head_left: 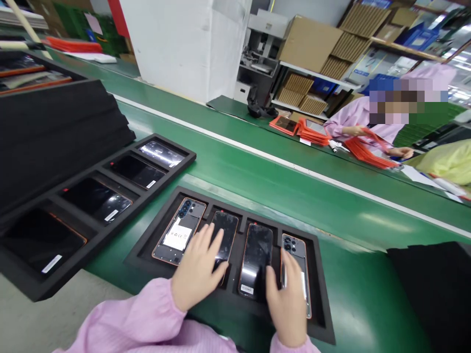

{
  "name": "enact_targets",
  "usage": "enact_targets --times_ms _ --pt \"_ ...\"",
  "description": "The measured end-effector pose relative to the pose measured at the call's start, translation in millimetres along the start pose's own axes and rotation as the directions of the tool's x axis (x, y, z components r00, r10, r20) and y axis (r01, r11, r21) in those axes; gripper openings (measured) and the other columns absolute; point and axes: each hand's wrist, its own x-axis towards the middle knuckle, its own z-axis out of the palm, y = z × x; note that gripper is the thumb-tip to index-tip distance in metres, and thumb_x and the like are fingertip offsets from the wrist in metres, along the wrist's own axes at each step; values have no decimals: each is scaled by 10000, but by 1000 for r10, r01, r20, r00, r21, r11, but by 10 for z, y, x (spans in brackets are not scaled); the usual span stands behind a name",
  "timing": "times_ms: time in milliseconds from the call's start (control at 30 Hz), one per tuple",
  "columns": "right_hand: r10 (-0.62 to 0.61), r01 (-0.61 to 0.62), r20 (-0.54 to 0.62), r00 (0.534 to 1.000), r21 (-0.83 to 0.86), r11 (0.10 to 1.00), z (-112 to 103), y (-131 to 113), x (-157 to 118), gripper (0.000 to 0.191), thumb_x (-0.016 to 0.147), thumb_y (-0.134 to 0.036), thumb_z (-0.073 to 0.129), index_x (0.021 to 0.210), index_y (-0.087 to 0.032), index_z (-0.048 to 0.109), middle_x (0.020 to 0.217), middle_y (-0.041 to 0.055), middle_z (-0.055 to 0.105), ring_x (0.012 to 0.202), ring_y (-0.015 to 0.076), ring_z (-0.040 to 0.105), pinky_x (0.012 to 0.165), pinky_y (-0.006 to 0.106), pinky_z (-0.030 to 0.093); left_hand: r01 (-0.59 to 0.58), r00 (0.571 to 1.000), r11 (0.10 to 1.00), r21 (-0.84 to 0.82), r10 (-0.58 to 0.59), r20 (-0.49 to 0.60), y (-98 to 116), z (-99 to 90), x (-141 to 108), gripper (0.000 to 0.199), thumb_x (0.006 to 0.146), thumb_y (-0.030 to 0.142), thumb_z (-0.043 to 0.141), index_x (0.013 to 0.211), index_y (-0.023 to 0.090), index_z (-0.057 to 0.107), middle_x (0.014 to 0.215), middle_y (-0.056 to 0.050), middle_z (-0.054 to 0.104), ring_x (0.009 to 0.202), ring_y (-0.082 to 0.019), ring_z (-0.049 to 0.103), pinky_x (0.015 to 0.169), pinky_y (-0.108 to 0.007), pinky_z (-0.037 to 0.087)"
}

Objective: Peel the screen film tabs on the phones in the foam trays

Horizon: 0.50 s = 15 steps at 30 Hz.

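Observation:
A black foam tray (326,314) lies before me with several phones in its slots. The leftmost phone (167,251) shows its back, with camera lenses and a white label. My left hand (196,269) is spread, its fingers over the neighbouring screen-up phone (230,225); whether they touch it I cannot tell. Another screen-up phone (255,255) sits between my hands. My right hand (290,304), slightly blurred, has thumb and fingers apart at the rightmost phone (300,247), which is back-up with lenses showing. Its fingers cover part of that phone's left side.
A second foam tray (27,289) of screen-up phones is at left, beside stacked black foam trays (62,132). More black foam (437,289) stands at right. Across the green bench (228,157), a person in pink (349,115) handles orange-red sleeves (368,152).

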Motion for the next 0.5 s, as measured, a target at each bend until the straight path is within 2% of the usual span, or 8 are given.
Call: enact_targets --times_ms 67,133,200,300,367,433,500 --pt "-35 43 112 993 -72 996 196 -207 -22 581 929 -376 449 1439 -109 376 1439 242 417 1347 395 407 1041 560 431 8 998 1000 19 -9 61 174 98 83 635 857 373 557 1432 135 431 1505 -198 396 1395 -352 381 1106 -524 398" --pt "-27 49 126 992 -176 983 364 -344 -45 605 911 -359 458 1432 -61 383 1473 290 346 1385 464 310 1020 615 410 51 996 998 36 -53 74 251 159 161 610 859 367 556 1418 143 459 1500 -205 399 1385 -358 393 1104 -558 380" --pt "-14 42 115 993 -242 969 462 -399 -48 597 908 -357 455 1416 -47 406 1481 310 321 1389 494 273 1004 637 397 72 995 996 43 -75 68 256 173 221 579 871 352 543 1418 179 463 1501 -182 409 1379 -352 399 1105 -591 354" --pt "-18 49 124 992 -253 966 495 -381 -11 615 918 -395 439 1414 -33 406 1476 319 321 1376 482 300 1011 618 395 83 994 995 54 -87 71 224 146 281 604 847 340 588 1419 197 459 1462 -173 462 1348 -360 424 1089 -600 358" --pt "-29 62 135 990 -254 965 480 -363 31 600 920 -358 406 1403 -1 411 1453 322 354 1374 470 310 1038 604 376 87 992 994 61 -92 85 216 130 310 640 816 325 628 1416 176 459 1433 -192 481 1331 -374 433 1082 -584 373" --pt "-45 80 141 989 -258 963 440 -374 79 577 913 -305 371 1390 14 423 1417 313 411 1365 459 336 1050 601 366 73 993 995 64 -78 93 215 112 330 624 811 271 619 1406 168 466 1429 -194 483 1329 -372 436 1092 -574 364" --pt "-54 90 154 987 -236 967 351 -415 128 572 915 -291 335 1396 7 419 1393 292 457 1329 438 404 1025 576 406 82 992 995 51 -86 90 206 63 340 597 808 218 586 1392 161 475 1425 -187 491 1319 -360 455 1093 -558 370"
